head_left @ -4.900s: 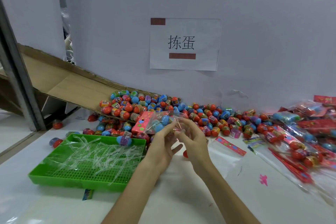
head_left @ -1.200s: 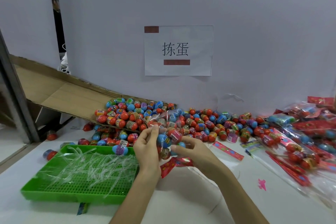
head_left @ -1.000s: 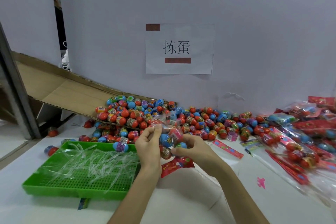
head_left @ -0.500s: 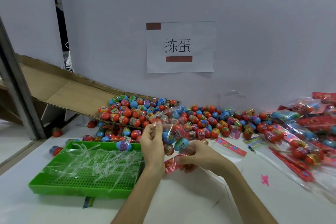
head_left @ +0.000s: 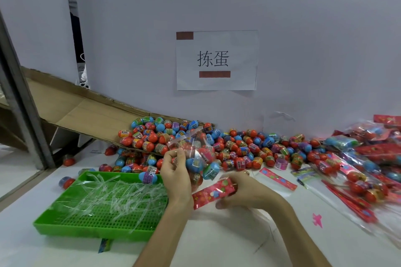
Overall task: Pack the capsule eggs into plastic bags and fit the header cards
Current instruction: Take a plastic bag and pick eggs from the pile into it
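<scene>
In the head view, a clear plastic bag [head_left: 198, 158] holding several capsule eggs is held above the white table [head_left: 217, 243], in front of the loose egg pile [head_left: 249, 147]. The upper left part of the bag is pinched between the thumb and curled fingers of the left hand [head_left: 175, 178]. A red header card [head_left: 211, 194] with coloured print is gripped at its right end by the right hand [head_left: 245, 191], whose fingers are curled round it. The card is tilted, its left end lower, and lies just below the bag; whether it is joined to the bag cannot be told. The pile is spread along the foot of the wall and onto the lower end of a sloping cardboard chute [head_left: 86, 110]. A green perforated tray [head_left: 91, 226] is placed to the left of the left forearm and is littered with clear plastic strips [head_left: 121, 195]; one blue and purple egg [head_left: 148, 176] rests at its far rim. Filled bags [head_left: 358, 169] are heaped at the right. A pink card strip [head_left: 277, 179] lies flat between the pile and the right hand. A paper sign [head_left: 217, 59] is fixed to the wall.
</scene>
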`<control>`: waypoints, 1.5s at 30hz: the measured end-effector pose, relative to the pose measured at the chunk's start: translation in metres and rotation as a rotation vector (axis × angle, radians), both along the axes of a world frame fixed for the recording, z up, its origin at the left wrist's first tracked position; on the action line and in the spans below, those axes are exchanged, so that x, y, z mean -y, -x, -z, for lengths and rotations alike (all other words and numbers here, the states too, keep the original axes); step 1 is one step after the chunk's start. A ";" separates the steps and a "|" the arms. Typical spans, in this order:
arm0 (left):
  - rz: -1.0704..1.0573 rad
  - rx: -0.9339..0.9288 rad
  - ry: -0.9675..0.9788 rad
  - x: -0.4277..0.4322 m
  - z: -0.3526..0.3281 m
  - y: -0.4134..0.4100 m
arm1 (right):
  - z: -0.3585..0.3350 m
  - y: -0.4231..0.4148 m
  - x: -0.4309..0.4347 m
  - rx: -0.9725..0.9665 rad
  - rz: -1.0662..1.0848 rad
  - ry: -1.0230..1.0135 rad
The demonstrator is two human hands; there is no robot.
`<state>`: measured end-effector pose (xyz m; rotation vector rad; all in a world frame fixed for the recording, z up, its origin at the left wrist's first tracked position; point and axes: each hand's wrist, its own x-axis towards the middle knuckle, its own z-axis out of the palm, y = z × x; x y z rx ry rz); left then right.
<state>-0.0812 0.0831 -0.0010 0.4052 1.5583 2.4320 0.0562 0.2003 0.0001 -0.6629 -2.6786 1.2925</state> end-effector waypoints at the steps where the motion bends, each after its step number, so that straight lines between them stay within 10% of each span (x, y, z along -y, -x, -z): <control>1: 0.003 -0.012 0.000 -0.001 0.001 0.000 | -0.003 -0.002 0.000 -0.074 -0.015 0.075; 29: 0.230 -0.242 0.026 -0.004 0.002 -0.022 | -0.011 0.011 0.003 -0.764 0.539 0.248; 35: 0.239 -0.309 0.070 -0.006 0.007 -0.030 | -0.003 0.020 0.023 -0.869 0.670 -0.626; 45: 0.166 -0.581 0.149 -0.001 0.005 -0.031 | -0.001 0.029 0.038 -0.962 0.420 -0.712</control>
